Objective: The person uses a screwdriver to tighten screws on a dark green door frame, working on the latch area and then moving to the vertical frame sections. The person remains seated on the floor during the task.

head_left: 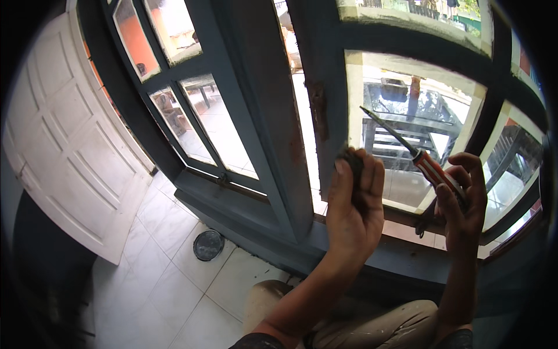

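Observation:
My left hand (pixel 353 203) is raised in front of the dark blue window frame (pixel 325 87) and closed on a small dark piece (pixel 352 163) pinched at its fingertips. A rusty hinge recess (pixel 318 110) shows on the frame just above it. My right hand (pixel 464 200) grips a screwdriver (pixel 427 166) by its red and white handle. The thin shaft points up and left across the window pane (pixel 407 116). My knees in light trousers (pixel 372 326) are below.
A round dark lid (pixel 208 245) lies on the white tiled floor (pixel 168 273) near the frame's base. A white panelled door (pixel 70 145) stands open at the left. Another glazed blue sash (pixel 192 110) leans left of centre. Outdoor furniture shows through the glass.

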A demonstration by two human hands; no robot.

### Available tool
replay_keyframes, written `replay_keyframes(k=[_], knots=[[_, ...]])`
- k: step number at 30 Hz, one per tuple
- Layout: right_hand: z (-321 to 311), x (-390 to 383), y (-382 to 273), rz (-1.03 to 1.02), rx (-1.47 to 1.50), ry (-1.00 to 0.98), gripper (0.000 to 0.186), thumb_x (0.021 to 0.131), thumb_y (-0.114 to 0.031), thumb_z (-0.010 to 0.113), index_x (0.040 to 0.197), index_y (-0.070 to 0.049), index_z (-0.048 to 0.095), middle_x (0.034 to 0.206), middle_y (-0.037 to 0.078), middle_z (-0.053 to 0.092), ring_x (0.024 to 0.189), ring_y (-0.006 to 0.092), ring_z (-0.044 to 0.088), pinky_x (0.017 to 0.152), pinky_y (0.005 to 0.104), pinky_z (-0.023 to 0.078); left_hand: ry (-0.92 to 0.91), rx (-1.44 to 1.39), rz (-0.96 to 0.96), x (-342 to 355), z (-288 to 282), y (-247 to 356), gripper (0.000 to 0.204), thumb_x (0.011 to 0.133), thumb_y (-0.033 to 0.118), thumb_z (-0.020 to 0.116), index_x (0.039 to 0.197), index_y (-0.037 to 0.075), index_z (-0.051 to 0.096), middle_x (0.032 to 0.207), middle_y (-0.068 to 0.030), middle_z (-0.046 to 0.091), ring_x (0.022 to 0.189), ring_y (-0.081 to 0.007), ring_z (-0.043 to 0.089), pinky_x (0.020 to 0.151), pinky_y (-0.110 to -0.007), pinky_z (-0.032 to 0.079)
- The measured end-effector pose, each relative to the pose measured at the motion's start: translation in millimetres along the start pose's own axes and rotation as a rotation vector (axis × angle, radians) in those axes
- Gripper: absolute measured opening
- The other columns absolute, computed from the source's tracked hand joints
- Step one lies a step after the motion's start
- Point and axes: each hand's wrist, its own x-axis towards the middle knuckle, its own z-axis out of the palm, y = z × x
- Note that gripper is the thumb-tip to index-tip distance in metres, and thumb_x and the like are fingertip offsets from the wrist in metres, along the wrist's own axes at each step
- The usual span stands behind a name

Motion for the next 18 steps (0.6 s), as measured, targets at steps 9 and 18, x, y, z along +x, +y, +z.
replay_keyframes(k=[9,18], knots=[[-4.9,-3.4,11.0,-0.063,0.192,-0.067,0.046,0.098,-0.01,0.068,0.138,-0.001,0.048,0.092,0.002,0.062,0.062,0.0009,0.048,0.051,0.0169,0.037,0.214,-0.237,-0.098,-89.2,-16.5,46.3,0.028,0.109,0.025,0.057,0.127,0.005,0.06,0.121,-0.0063,0.064,0.108,-0.014,0.067,0.106,-0.033,0.056],[-45.8,-6.2,29.9,-0.29,-0.39,-0.226,0.039,0.102,-0.007,0.063,0.14,-0.002,0.055,0.139,0.015,0.055,0.102,0.0176,0.068,0.076,0.0225,0.055,0.604,0.004,0.093,-145.9,-76.8,170.9,0.028,0.108,0.024,0.06,0.122,0.001,0.061,0.114,-0.0064,0.063,0.09,-0.0108,0.061,0.076,-0.023,0.057]])
